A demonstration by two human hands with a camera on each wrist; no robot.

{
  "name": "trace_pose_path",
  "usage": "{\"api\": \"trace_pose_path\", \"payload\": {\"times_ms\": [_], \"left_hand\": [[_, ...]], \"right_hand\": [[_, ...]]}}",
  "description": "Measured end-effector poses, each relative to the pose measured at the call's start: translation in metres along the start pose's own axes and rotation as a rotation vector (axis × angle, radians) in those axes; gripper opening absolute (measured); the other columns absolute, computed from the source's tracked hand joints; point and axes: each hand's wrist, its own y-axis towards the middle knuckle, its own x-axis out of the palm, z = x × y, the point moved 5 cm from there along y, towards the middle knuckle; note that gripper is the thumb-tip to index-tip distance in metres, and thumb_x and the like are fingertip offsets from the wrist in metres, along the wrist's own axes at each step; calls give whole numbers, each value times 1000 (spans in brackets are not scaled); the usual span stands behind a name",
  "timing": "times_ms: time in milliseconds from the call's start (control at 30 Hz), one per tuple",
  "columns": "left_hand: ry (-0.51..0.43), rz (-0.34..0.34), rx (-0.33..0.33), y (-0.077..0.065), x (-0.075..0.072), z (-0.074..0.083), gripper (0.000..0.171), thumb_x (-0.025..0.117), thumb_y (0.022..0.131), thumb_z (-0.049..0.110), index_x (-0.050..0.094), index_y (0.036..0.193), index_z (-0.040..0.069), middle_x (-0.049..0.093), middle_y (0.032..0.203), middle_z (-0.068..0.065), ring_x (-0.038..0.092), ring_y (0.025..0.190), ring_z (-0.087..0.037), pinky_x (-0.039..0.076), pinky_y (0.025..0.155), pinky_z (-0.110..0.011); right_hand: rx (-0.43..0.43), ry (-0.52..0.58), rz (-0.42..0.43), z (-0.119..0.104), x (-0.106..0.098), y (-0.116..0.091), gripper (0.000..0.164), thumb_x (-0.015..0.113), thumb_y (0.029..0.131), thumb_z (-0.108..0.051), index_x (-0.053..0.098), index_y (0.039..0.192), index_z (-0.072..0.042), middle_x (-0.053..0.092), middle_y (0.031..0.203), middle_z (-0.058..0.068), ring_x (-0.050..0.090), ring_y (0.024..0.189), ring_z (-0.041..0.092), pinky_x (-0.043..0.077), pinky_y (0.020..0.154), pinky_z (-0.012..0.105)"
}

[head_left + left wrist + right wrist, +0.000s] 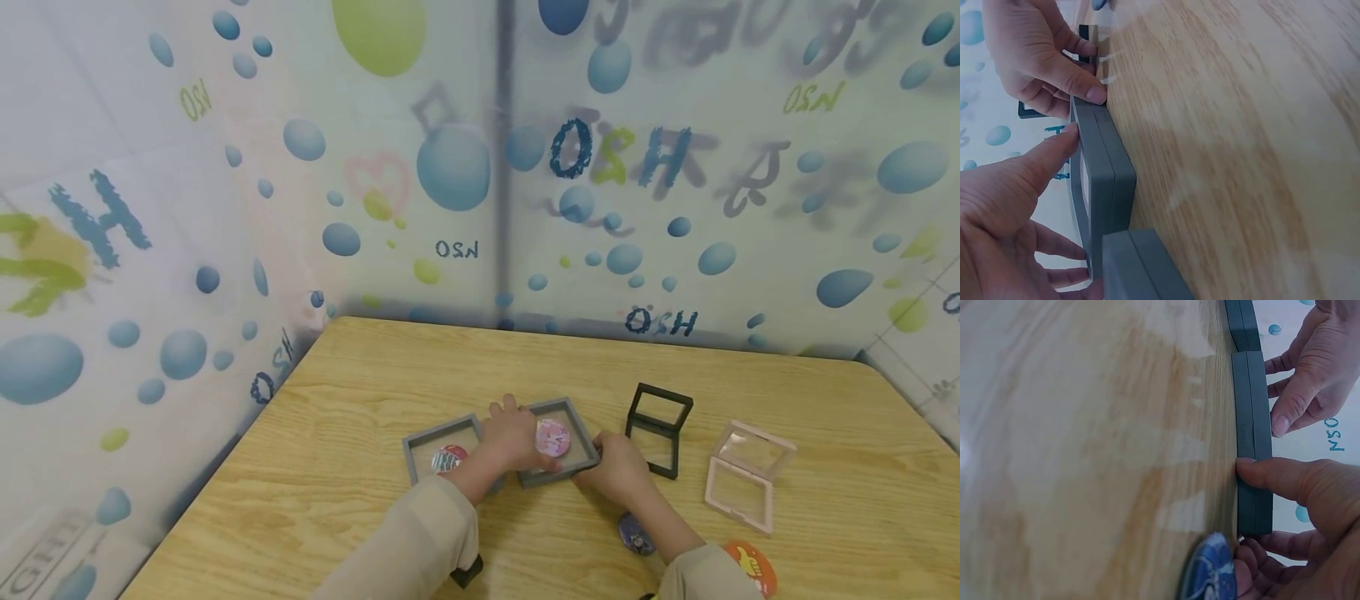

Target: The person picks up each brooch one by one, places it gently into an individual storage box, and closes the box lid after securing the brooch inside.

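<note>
A grey square display frame [583, 427] lies on the table with a pink round badge [552, 437] inside its clear panel. My left hand [512, 437] holds its left side, thumb on the near rim and fingers along the side edge in the left wrist view. At the near right corner, my right hand [618, 471] grips it; the right wrist view has the thumb [1272, 475] against the side wall, across the seam between two halves. A second grey frame [408, 461], holding a red-and-white badge [448, 458], lies just left, partly hidden by my left hand.
An opened black frame [654, 425] and an opened pale pink frame [741, 472] stand on the right. A purple-blue badge [636, 533] lies near my right wrist, an orange badge [752, 567] beside the right sleeve. A black piece [467, 572] shows by the left sleeve.
</note>
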Motion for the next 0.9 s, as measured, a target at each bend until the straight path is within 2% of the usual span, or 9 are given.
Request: {"api": "trace_pose_path", "payload": {"times_ms": [633,900], "left_hand": [[-11,17,5,-1,3,-1,83,73,59,60,57,111,-2,43,105,-14,44,91,-27,45,71,-39],[-28,17,-7,-1,2,-2,80,75,58,59,58,110,0,43,106,-15,43,94,-28,44,72,-40]], "right_hand": [[-22,4,19,0,0,-1,41,79,59,-12,58,88,7,57,76,7,49,68,19,40,60,31],[-6,-5,-5,0,-2,-3,40,79,62,-14,58,89,6,56,75,6,48,67,19,39,57,29]]}}
